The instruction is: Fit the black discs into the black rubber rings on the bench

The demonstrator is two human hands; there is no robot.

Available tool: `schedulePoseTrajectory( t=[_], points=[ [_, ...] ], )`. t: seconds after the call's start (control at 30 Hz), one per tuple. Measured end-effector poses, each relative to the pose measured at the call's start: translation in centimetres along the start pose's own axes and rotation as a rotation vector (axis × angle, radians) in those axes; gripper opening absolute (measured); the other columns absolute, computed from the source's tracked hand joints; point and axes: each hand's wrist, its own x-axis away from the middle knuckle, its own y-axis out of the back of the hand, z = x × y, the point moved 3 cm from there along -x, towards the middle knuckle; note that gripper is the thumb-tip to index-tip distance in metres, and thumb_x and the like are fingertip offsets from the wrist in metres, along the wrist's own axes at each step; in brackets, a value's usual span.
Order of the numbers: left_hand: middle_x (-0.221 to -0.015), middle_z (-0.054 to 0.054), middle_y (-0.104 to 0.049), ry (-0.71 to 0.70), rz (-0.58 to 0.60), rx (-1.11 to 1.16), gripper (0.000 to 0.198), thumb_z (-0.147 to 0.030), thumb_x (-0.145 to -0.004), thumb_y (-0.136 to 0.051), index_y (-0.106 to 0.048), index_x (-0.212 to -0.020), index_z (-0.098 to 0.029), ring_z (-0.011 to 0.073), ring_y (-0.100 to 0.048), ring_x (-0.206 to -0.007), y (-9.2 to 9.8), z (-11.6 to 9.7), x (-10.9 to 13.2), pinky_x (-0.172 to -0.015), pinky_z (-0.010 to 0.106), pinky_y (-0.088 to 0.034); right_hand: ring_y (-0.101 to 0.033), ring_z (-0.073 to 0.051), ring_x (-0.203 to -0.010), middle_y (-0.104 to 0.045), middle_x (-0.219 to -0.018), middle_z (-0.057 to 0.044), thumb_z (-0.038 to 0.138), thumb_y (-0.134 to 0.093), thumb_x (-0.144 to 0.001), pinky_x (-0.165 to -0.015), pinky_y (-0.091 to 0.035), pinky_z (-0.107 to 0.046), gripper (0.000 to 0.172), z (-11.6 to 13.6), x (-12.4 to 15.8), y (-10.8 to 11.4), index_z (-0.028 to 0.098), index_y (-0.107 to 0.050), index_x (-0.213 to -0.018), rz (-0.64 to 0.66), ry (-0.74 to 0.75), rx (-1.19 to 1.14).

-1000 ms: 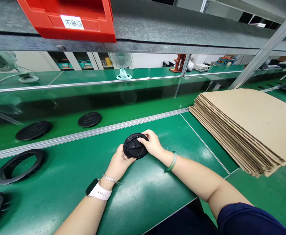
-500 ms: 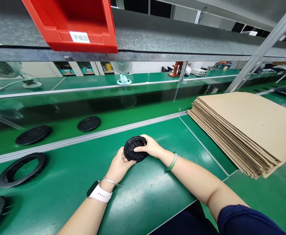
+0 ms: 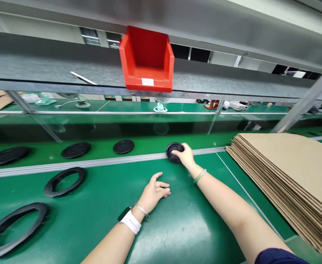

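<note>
My right hand grips a round black plastic disc by its right side, thumb across its face. The disc is held over the metal rail between the green table and the green strip behind it. Nothing is in my left hand, which hovers over the table with its fingers apart and loosely bent. Flat black discs lie along the green strip: one nearest the held disc, another further left, and one at the far left.
Two black rings, a farther one and a nearer one, lie at left on the green table. A stack of brown cardboard sheets stands at right. Above, a red bin sits on the grey shelf, beside a slanted metal post.
My left hand has let go of the black disc. My right hand has carried it forward to the rail. The view has turned left and up, bringing more discs into sight.
</note>
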Motion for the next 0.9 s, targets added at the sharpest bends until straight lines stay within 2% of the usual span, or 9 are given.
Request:
schedulePoseTrajectory(
  t=[0.1, 0.23, 0.33, 0.5, 0.63, 0.7, 0.77, 0.83, 0.9],
  points=[
    [-0.097, 0.011, -0.070, -0.022, 0.000, 0.024, 0.079, -0.028, -0.072, -0.075, -0.033, -0.137, -0.014, 0.0230, -0.074, -0.078, -0.2, 0.1, 0.3, -0.072, 0.036, -0.057, -0.052, -0.029, -0.128, -0.063, -0.132, -0.012, 0.042, -0.062, -0.086, -0.112, -0.035, -0.048, 0.047, 0.6, -3.3, 0.0, 0.020, -0.060, -0.128, 0.023, 0.095, 0.109],
    [-0.090, 0.008, -0.070, -0.041, -0.006, 0.037, 0.071, -0.021, -0.072, -0.074, -0.041, -0.133, -0.013, 0.0237, -0.075, -0.076, -0.3, 0.5, 0.2, -0.067, 0.035, -0.057, -0.023, -0.035, -0.149, -0.044, -0.153, -0.014, 0.043, -0.063, -0.086, -0.121, -0.013, -0.058, 0.056, -1.4, -2.8, -2.3, 0.018, -0.057, -0.137, 0.130, 0.212, 0.284],
    [-0.090, 0.009, -0.071, -0.068, -0.051, -0.004, 0.061, -0.016, -0.073, -0.072, -0.047, -0.129, -0.013, 0.0221, -0.074, -0.075, -0.1, 0.8, -0.2, -0.067, 0.034, -0.058, -0.017, -0.030, -0.152, -0.033, -0.160, -0.011, 0.051, -0.045, -0.097, -0.122, -0.017, -0.053, 0.063, -3.6, -1.3, -3.6, 0.017, -0.044, -0.150, 0.116, 0.359, 0.554],
    [-0.110, 0.013, -0.070, -0.158, -0.299, -0.257, 0.042, -0.014, -0.079, -0.066, -0.059, -0.121, -0.016, 0.0207, -0.070, -0.094, 1.8, -0.7, -0.1, -0.090, 0.038, -0.055, -0.025, -0.031, -0.150, -0.044, -0.153, -0.011, 0.058, -0.038, -0.097, -0.121, -0.026, -0.049, 0.069, -5.4, 1.0, -3.3, 0.011, -0.048, -0.147, 0.112, 0.369, 0.633],
    [-0.148, 0.012, -0.051, -0.174, -0.599, -0.589, 0.058, -0.018, -0.070, -0.076, -0.062, -0.126, -0.024, 0.0329, -0.028, -0.148, 7.9, -4.7, 2.4, -0.124, 0.052, -0.016, -0.035, -0.031, -0.145, -0.054, -0.145, -0.012, 0.060, -0.037, -0.096, -0.120, -0.032, -0.046, 0.069, -5.5, 2.8, -2.5, 0.011, -0.054, -0.141, 0.158, 0.334, 0.624],
    [-0.162, 0.016, -0.028, -0.067, -0.813, -0.724, 0.070, -0.024, -0.072, -0.075, -0.053, -0.139, -0.022, 0.0390, 0.008, -0.153, 13.0, -6.6, 4.8, -0.120, 0.066, 0.004, -0.040, -0.031, -0.143, -0.055, -0.144, -0.013, 0.060, -0.035, -0.094, -0.119, -0.033, -0.045, 0.070, -5.5, 3.2, -2.3, 0.011, -0.055, -0.140, 0.167, 0.330, 0.609],
    [-0.167, 0.018, -0.011, 0.096, -1.007, -0.804, 0.072, -0.034, -0.083, -0.064, -0.040, -0.149, -0.020, 0.0431, 0.028, -0.148, 18.1, -7.8, 7.8, -0.109, 0.080, 0.007, -0.043, -0.032, -0.140, -0.056, -0.143, -0.014, 0.060, -0.034, -0.092, -0.119, -0.034, -0.046, 0.072, -5.6, 3.1, -2.2, 0.010, -0.057, -0.139, 0.164, 0.327, 0.597],
    [-0.164, 0.023, -0.019, 0.255, -1.068, -0.864, 0.066, -0.041, -0.085, -0.061, -0.047, -0.145, -0.019, 0.0527, 0.023, -0.146, 21.6, -8.2, 10.7, -0.097, 0.090, 0.002, -0.048, -0.034, -0.136, -0.058, -0.139, -0.016, 0.062, -0.032, -0.089, -0.117, -0.037, -0.047, 0.076, -6.0, 2.9, -1.9, 0.009, -0.060, -0.135, 0.156, 0.342, 0.591],
    [-0.156, 0.027, -0.034, 0.349, -1.028, -0.927, 0.061, -0.047, -0.082, -0.064, -0.058, -0.136, -0.018, 0.0579, 0.008, -0.147, 22.5, -7.7, 12.9, -0.095, 0.092, -0.003, -0.054, -0.036, -0.130, -0.061, -0.135, -0.017, 0.065, -0.031, -0.086, -0.113, -0.042, -0.048, 0.079, -6.5, 2.7, -1.3, 0.008, -0.063, -0.132, 0.144, 0.378, 0.589]
  ],
)
